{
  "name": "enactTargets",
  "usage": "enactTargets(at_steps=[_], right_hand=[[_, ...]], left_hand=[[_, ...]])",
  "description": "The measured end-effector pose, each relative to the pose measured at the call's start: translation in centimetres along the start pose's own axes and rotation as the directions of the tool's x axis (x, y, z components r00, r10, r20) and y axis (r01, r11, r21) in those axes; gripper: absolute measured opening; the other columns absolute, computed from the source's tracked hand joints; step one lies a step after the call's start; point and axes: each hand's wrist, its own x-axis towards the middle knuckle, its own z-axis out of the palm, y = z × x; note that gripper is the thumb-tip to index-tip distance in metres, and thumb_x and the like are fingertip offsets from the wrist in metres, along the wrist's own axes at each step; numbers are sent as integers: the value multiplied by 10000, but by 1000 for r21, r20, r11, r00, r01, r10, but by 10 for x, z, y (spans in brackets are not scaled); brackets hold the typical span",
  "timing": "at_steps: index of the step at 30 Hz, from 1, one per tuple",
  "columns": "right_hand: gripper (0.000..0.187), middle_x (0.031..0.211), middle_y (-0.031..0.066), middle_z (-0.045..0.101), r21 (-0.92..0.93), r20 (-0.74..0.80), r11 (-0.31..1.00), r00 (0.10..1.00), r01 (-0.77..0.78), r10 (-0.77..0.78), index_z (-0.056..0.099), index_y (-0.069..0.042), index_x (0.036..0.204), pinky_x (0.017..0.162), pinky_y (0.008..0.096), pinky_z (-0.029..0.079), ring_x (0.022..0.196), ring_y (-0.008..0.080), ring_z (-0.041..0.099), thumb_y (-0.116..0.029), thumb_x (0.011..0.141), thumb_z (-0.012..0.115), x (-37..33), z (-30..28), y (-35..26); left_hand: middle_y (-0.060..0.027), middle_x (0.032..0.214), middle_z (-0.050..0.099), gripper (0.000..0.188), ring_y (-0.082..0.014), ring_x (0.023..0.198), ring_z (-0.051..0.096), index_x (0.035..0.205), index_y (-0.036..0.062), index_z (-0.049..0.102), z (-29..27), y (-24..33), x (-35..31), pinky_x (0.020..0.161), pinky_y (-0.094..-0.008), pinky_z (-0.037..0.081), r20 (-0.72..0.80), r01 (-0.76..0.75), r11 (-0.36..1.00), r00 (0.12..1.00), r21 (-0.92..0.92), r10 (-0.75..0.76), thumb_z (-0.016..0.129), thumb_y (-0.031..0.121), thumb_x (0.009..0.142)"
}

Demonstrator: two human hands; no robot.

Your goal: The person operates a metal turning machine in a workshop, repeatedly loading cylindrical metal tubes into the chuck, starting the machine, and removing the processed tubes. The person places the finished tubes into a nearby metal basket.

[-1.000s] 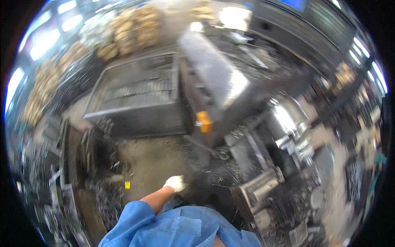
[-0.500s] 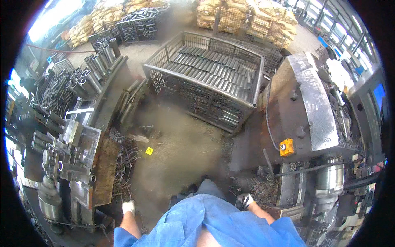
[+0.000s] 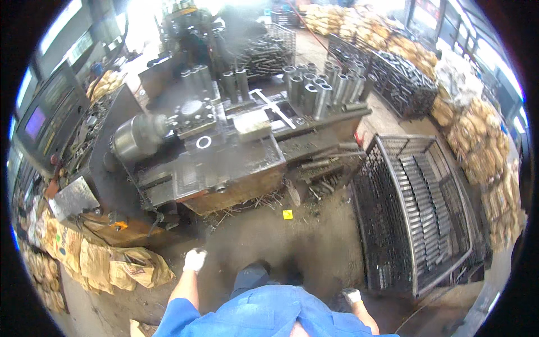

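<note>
Swinging round to the left comes the whole view, and the mesh crate [image 3: 379, 236], straight ahead half a second ago, now sits over on the right with its rows of metal tubes [image 3: 421, 208]. Across the floor slides the yellow square [image 3: 288, 214] too, now just right of centre, a dark mark on it too small to read. Into sight at lower left come tan sacks [image 3: 143, 264], some printed, the lettering creased and blurred; a purple-lit screen [image 3: 35, 123] glows at far left, too small to make out. Now the hands! On the left, the left hand [image 3: 195, 260] in its white glove is out ahead of the body, forearm slanting up from the lower edge, the nearest sack lying to its left and apart from it. How far those fingers are bent, or whether they hold anything, I can't tell. Over on the other side the right hand [image 3: 352, 295], white-gloved with dark patches, hangs lower and nearer the body, arm angled out to the right; the crate stands beyond it, up and to the right. Its fingers melt into the dark floor, so that grip can't be told either.
</note>
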Motion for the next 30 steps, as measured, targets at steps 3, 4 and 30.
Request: enactTargets(at_steps=[3, 4, 30], right_hand=[[329, 1247, 85, 782, -106, 80, 994, 997, 9, -1, 808, -205, 1148, 998, 427, 574, 1174, 301, 729, -293, 993, 531, 48, -46, 1], [332, 1238, 85, 785, -134, 102, 991, 995, 5, 8, 806, -209, 1151, 996, 430, 575, 1176, 305, 729, -305, 994, 529, 63, -60, -2], [214, 1021, 120, 808, 498, -593, 759, 803, 420, -56, 768, 26, 1134, 861, 332, 583, 935, 139, 730, -51, 939, 725, 370, -508, -344]], left_hand=[[-245, 1141, 784, 472, -351, 983, 740, 1198, -62, 744, -35, -79, 35, 911, -448, 568, -411, 42, 916, 885, -399, -219, 652, 364, 1014], [-236, 1117, 783, 481, -326, 933, 732, 1212, -65, 727, -47, -97, 43, 870, -454, 573, -536, -4, 905, 806, -426, -249, 631, 374, 1040], [-173, 1340, 666, 549, -336, 1147, 658, 1431, -5, 591, -235, -219, 82, 969, -453, 547, -661, -187, 647, 386, -739, -644, 519, 454, 1138]])
